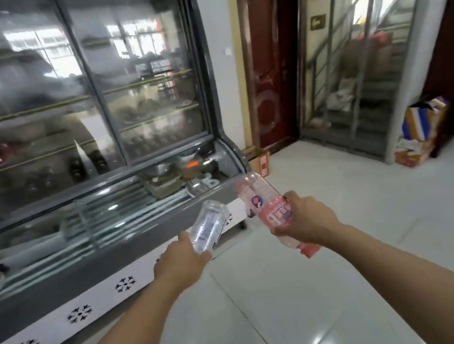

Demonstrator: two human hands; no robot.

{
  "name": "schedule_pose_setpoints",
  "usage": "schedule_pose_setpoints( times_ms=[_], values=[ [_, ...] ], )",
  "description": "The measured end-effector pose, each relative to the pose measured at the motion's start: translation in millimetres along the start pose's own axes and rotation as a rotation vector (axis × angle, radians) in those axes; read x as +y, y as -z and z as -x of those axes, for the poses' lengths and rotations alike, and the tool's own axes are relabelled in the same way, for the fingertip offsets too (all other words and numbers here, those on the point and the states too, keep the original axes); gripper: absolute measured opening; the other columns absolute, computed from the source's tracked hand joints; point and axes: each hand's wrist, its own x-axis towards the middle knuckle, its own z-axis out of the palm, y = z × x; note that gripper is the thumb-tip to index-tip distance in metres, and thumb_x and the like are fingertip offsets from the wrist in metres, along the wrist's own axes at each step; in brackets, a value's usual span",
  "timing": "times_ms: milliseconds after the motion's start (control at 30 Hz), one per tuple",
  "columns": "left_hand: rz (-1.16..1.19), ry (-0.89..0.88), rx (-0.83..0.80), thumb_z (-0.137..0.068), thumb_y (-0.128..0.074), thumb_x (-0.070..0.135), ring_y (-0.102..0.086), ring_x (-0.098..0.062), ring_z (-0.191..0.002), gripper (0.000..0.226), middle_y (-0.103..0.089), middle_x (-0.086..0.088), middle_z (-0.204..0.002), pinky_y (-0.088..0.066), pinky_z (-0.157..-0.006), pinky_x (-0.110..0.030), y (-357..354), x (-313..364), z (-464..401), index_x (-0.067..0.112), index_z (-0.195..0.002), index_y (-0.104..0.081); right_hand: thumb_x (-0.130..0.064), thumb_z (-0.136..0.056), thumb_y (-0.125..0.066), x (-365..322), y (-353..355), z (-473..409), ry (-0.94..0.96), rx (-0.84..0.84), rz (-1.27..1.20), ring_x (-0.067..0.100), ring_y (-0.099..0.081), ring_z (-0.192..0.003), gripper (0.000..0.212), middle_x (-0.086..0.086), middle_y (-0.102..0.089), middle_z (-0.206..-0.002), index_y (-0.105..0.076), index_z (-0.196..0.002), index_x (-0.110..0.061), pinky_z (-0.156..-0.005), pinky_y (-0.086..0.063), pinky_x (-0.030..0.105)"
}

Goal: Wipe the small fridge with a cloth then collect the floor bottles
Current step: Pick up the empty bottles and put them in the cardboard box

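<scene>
The clear, crinkled plastic water bottle [209, 225] with a white label sits in the left hand [179, 262], whose fingers curl round its lower end; the bottle tilts up toward 1 o'clock. Its label print is too blurred to read. The pink-labelled transparent plastic bottle [267, 204] is gripped round its middle by the right hand [302, 219], base pointing toward 11 o'clock and its capped end sticking out below the hand toward 5 o'clock. Its pink label bears a large white "P" and further white characters I cannot make out, with a round purple emblem above. Whether either bottle holds liquid cannot be told. The two bottles are near each other, apart, held above the pale glossy tiled floor [273, 314].

At 10 o'clock stands the grey glass-fronted display fridge [73, 107], its shelves carrying blurred dishes and dark bottles, its white base panel cut with snowflake shapes. At 2 o'clock, a striped orange-and-blue bag [422, 124] leans by a dark red wooden door [267, 45].
</scene>
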Motion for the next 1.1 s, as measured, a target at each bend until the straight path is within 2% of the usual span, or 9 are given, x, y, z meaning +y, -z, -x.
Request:
schedule_pose_setpoints(
  times_ms=[67, 200, 333, 400, 500, 633, 767, 933, 1100],
  values=[
    [-0.013, -0.049, -0.028, -0.084, -0.054, 0.042, -0.059, -0.026, -0.091, 0.048, -0.060, -0.006, -0.107, -0.051, -0.080, -0.038, -22, 45, -12, 0.015, -0.121, -0.041, -0.058, -0.071, -0.069, 44, 17, -11, -0.042, 0.017, 0.012, 0.020, -0.063, -0.083, 0.073, 0.003, -0.061, -0.106, -0.039, -0.127, -0.022, -0.070, -0.057, 0.037],
    [-0.047, -0.112, -0.072, -0.085, -0.052, 0.041, -0.057, -0.030, -0.102, 0.050, -0.058, -0.010, -0.116, -0.048, -0.082, -0.036, -66, 132, -36, 0.012, -0.124, -0.038, -0.058, -0.070, -0.070, 133, 49, -32, -0.119, 0.036, 0.025, 0.017, -0.060, -0.077, 0.071, -0.001, -0.060, -0.101, -0.040, -0.124, -0.023, -0.060, -0.050, 0.028],
    [-0.080, -0.168, -0.089, -0.085, -0.051, 0.043, -0.057, -0.030, -0.098, 0.044, -0.059, -0.010, -0.112, -0.042, -0.072, -0.033, -107, 216, -60, 0.012, -0.116, -0.040, -0.058, -0.070, -0.071, 217, 79, -52, -0.193, 0.048, 0.040, 0.018, -0.063, -0.080, 0.071, 0.000, -0.061, -0.102, -0.040, -0.123, -0.023, -0.068, -0.057, 0.035],
    [-0.104, -0.206, -0.102, -0.085, -0.051, 0.044, -0.058, -0.030, -0.097, 0.045, -0.059, -0.011, -0.111, -0.042, -0.069, -0.032, -125, 253, -73, 0.012, -0.115, -0.041, -0.058, -0.070, -0.071, 254, 93, -63, -0.229, 0.057, 0.038, 0.016, -0.062, -0.077, 0.070, -0.002, -0.059, -0.098, -0.040, -0.123, -0.023, -0.065, -0.056, 0.033],
    [-0.120, -0.254, -0.117, -0.085, -0.050, 0.044, -0.057, -0.030, -0.098, 0.046, -0.058, -0.011, -0.112, -0.046, -0.074, -0.034, -148, 301, -97, 0.012, -0.117, -0.040, -0.057, -0.071, -0.071, 302, 106, -85, -0.270, 0.058, 0.033, 0.014, -0.059, -0.072, 0.069, -0.003, -0.056, -0.094, -0.040, -0.123, -0.023, -0.057, -0.052, 0.028],
    [-0.164, -0.288, -0.128, -0.086, -0.050, 0.047, -0.058, -0.027, -0.095, 0.051, -0.058, -0.009, -0.113, -0.047, -0.072, -0.033, -178, 353, -143, 0.013, -0.121, -0.038, -0.056, -0.072, -0.071, 352, 114, -130, -0.298, 0.041, 0.007, 0.016, -0.063, -0.077, 0.070, 0.000, -0.061, -0.106, -0.039, -0.125, -0.022, -0.064, -0.057, 0.032],
    [-0.142, -0.326, -0.154, -0.086, -0.051, 0.046, -0.059, -0.030, -0.098, 0.050, -0.058, -0.011, -0.114, -0.050, -0.078, -0.036, -206, 400, -208, 0.013, -0.120, -0.038, -0.056, -0.072, -0.071, 393, 123, -191, -0.312, 0.059, 0.015, 0.014, -0.060, -0.073, 0.072, -0.001, -0.061, -0.106, -0.039, -0.127, -0.021, -0.053, -0.050, 0.025],
    [-0.109, -0.344, -0.181, -0.086, -0.053, 0.048, -0.058, -0.029, -0.098, 0.049, -0.059, -0.011, -0.113, -0.050, -0.078, -0.036, -235, 463, -302, 0.013, -0.117, -0.040, -0.058, -0.072, -0.070, 439, 135, -281, -0.328, 0.042, 0.041, 0.018, -0.063, -0.082, 0.073, 0.000, -0.061, -0.110, -0.039, -0.128, -0.022, -0.069, -0.058, 0.035],
    [-0.070, -0.347, -0.189, -0.085, -0.055, 0.047, -0.058, -0.029, -0.101, 0.059, -0.057, -0.011, -0.119, -0.051, -0.084, -0.038, -249, 525, -382, 0.011, -0.129, -0.037, -0.058, -0.073, -0.070, 481, 154, -366, -0.338, 0.021, 0.010, 0.017, -0.063, -0.082, 0.077, 0.001, -0.060, -0.113, -0.035, -0.132, -0.023, -0.069, -0.059, 0.034]
  ],
)
